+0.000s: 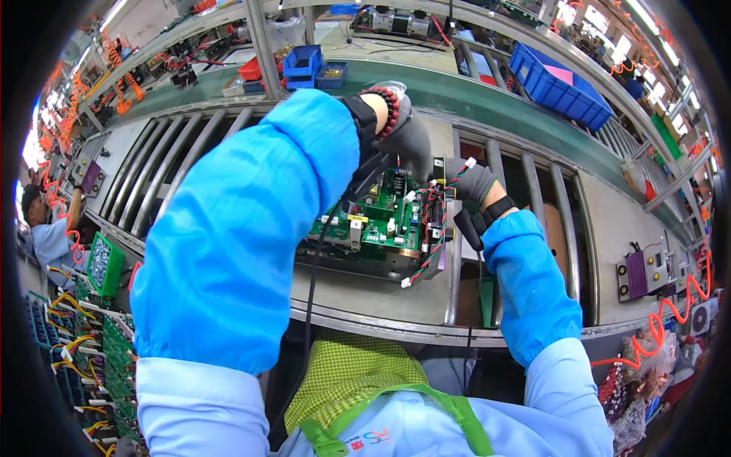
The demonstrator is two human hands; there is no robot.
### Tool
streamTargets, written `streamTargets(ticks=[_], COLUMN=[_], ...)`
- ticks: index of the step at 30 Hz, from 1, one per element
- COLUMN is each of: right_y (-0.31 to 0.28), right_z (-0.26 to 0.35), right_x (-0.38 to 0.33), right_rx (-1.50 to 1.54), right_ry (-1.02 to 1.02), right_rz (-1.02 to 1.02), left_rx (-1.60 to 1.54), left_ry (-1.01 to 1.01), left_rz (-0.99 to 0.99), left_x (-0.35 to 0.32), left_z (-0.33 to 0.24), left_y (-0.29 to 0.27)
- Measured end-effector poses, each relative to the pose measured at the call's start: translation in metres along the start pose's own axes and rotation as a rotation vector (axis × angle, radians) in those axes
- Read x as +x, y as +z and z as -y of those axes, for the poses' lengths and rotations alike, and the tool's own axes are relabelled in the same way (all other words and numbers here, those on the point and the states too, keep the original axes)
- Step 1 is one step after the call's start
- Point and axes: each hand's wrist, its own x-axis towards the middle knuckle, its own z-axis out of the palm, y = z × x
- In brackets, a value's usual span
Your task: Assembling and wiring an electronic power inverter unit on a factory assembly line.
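Note:
A green circuit board [381, 221] with several components sits in an open metal chassis on the work surface before me. My left hand [411, 141], in a grey glove, reaches over the board's far edge; its fingertips are blurred and partly hidden. At the chassis's right end, my right hand [474, 183], also gloved in grey, is closed beside the upright end panel [439, 171]; what its fingers hold is hidden. Twisted red, black and green wires [439, 236] with white connectors hang along that end. One white connector [470, 162] sticks up by my right hand.
Metal rollers [179, 164] flank the work surface on both sides. Beyond runs a green conveyor belt [449, 87], with blue bins [302, 65] and a large blue crate [560, 87]. Another chassis [643, 274] stands at right. A person [47, 236] works at far left, near a green bin [105, 263].

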Motion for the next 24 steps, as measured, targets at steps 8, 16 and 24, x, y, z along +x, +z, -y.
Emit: streamTargets(ticks=[8, 16, 24], right_y=[-0.027, -0.040, -0.010], right_z=[0.032, 0.048, 0.030], right_x=[0.008, 0.007, -0.004], right_rx=[1.432, 0.763, 0.104], right_ry=[0.168, 0.370, -0.040], right_rz=[-0.109, -0.136, -0.020], left_rx=[-0.020, 0.064, -0.032], left_ry=[-0.284, -0.215, -0.276], left_rz=[-0.143, -0.097, -0.178], left_x=[-0.048, -0.042, -0.040], left_z=[-0.052, -0.061, -0.045], left_y=[0.011, 0.026, 0.024])
